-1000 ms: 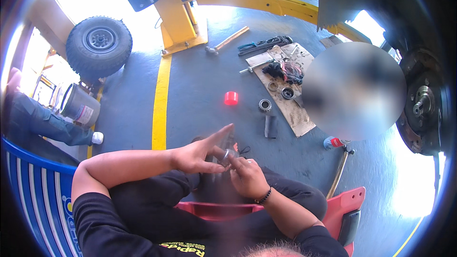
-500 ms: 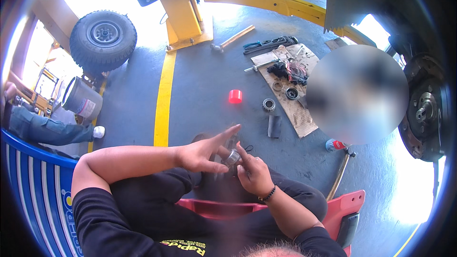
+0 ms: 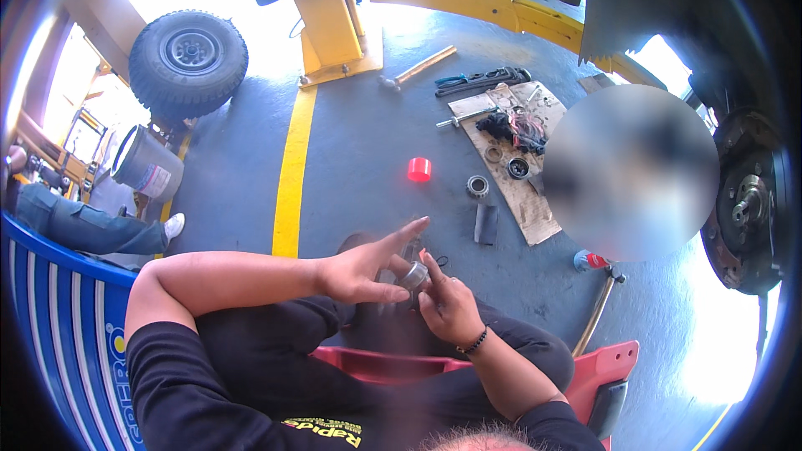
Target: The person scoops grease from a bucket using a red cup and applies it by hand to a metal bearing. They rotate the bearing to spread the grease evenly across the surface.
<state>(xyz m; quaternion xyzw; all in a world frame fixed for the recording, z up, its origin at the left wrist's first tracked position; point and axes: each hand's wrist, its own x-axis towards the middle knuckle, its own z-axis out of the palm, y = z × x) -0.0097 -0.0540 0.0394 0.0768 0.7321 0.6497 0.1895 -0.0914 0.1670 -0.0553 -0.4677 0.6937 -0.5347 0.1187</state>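
Observation:
Over my lap, a shiny metal ring that looks like a bearing (image 3: 414, 275) sits between my two hands. My left hand (image 3: 361, 272) has its index finger stretched out; its thumb lies beside the ring and another finger seems to reach into it. From the other side, my right hand (image 3: 453, 307) touches the ring, index finger raised along its edge and thumb below. Ahead on the floor lie a red cylindrical cap (image 3: 419, 169), a second bearing (image 3: 477, 187) and a dark rectangular piece (image 3: 486, 224).
Cardboard (image 3: 535, 221) carries rags (image 3: 514, 129) and round metal parts. Around it lie a pipe wrench (image 3: 484, 80), a hammer (image 3: 418, 68), a bottle (image 3: 589, 260) and another hammer (image 3: 595, 311). A yellow lift post (image 3: 326, 21), wheel (image 3: 190, 54), bucket (image 3: 149, 165) and another person's leg (image 3: 92, 221) stand beyond.
The whole view has shifted slightly, so the floor items appear a little further right. Both hands stay around the ring, nearly in the same pose.

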